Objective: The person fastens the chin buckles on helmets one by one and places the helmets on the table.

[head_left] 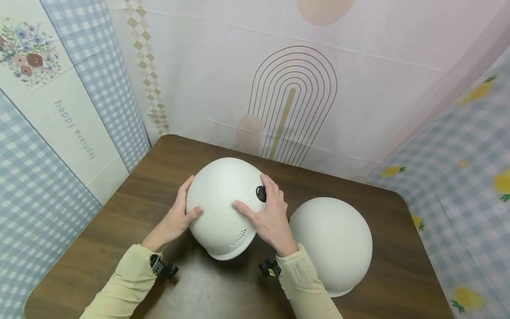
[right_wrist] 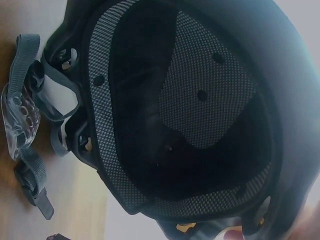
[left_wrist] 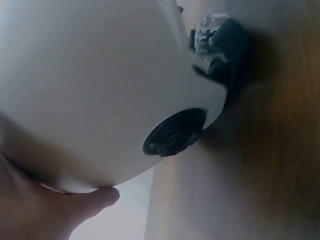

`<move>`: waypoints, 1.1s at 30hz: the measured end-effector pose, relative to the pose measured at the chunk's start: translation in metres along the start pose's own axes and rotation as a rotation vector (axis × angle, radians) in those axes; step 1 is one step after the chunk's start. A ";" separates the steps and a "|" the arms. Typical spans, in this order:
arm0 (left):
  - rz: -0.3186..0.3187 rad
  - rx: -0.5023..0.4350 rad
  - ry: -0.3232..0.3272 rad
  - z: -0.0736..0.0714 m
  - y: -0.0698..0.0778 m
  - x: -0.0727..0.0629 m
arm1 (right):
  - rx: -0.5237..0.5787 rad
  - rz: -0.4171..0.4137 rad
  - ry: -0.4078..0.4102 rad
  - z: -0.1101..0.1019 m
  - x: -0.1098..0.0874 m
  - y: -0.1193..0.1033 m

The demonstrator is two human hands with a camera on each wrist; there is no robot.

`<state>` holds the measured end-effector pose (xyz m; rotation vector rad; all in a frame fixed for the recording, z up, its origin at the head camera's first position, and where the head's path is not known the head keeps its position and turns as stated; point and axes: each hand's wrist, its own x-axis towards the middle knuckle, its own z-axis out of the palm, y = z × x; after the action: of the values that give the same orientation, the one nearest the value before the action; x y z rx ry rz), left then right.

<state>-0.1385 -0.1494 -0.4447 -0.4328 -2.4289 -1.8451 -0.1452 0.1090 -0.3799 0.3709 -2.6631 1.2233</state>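
Between both hands is a white helmet (head_left: 223, 190), tilted close over the table. My left hand (head_left: 175, 223) grips its left side, thumb on the shell. On the opposite side my right hand (head_left: 272, 217) holds it, fingers beside a round black disc (head_left: 260, 193) and thumb across the shell. A row of vent slots (head_left: 239, 238) lies near the lower rim. In the right wrist view the inside shows dark mesh padding (right_wrist: 205, 75), and a grey chin strap (right_wrist: 29, 50) hangs out with clear plastic round part of it.
A second white helmet (head_left: 330, 243) stands dome-up on the brown wooden table (head_left: 119, 217), right beside my right forearm. Behind the table hangs a patterned cloth (head_left: 199, 66). Checked cloths flank it on the left (head_left: 28, 155) and right (head_left: 442, 212).
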 end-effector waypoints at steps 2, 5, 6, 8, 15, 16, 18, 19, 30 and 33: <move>0.000 -0.021 0.004 0.001 -0.002 -0.001 | 0.009 0.000 -0.007 0.000 -0.001 0.000; 0.006 -0.030 0.017 0.001 -0.003 -0.002 | 0.026 0.000 -0.010 0.000 -0.001 -0.001; 0.010 -0.034 0.021 0.001 -0.003 -0.002 | 0.031 0.000 -0.010 0.000 -0.002 -0.001; 0.011 -0.045 0.017 0.002 -0.002 -0.003 | 0.042 -0.004 0.000 0.000 -0.002 -0.001; 0.010 -0.079 0.000 0.002 -0.002 -0.006 | 0.040 -0.032 0.024 -0.001 -0.003 -0.004; 0.013 -0.081 0.000 0.002 -0.002 -0.007 | 0.041 -0.036 0.022 -0.001 -0.003 -0.004; 0.019 -0.084 0.000 0.002 -0.003 -0.008 | 0.045 -0.040 0.017 -0.002 -0.003 -0.005; 0.021 -0.085 -0.001 0.002 -0.004 -0.008 | 0.050 -0.044 0.015 -0.002 -0.004 -0.005; 0.036 -0.107 0.005 0.001 -0.009 -0.015 | 0.080 -0.069 0.023 -0.002 -0.007 -0.009; 0.036 -0.107 0.007 0.000 -0.011 -0.017 | 0.085 -0.077 0.032 0.000 -0.008 -0.010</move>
<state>-0.1247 -0.1555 -0.4581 -0.4726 -2.3093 -1.9647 -0.1345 0.1043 -0.3748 0.4592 -2.5510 1.3108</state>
